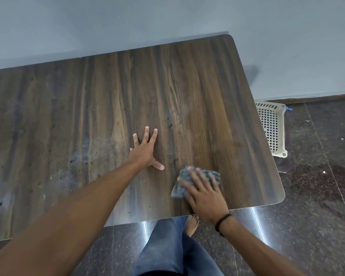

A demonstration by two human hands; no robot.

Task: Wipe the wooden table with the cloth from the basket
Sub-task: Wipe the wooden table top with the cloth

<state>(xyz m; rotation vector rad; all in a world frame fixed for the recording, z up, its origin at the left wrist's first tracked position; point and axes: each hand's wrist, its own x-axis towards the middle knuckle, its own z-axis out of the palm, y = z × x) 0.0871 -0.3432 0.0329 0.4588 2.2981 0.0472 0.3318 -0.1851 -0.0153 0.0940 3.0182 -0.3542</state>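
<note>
A dark wooden table (pixel 108 100) fills most of the view, its rounded right corners in sight. My left hand (pixel 145 150) lies flat on the tabletop near the middle with fingers spread. A crumpled grey-blue cloth (pixel 179 188) lies on the table near the front right edge. My right hand (pixel 204 193) presses down on the cloth with straight fingers; it looks motion-blurred. A cream plastic basket (pixel 275 126) stands on the floor just past the table's right edge, partly hidden by it.
A pale wall runs behind the table. Dark polished stone floor (pixel 317 196) lies to the right and in front. My jeans-clad leg and bare foot (pixel 191 224) stand at the table's front edge. Dusty smudges mark the table's left half.
</note>
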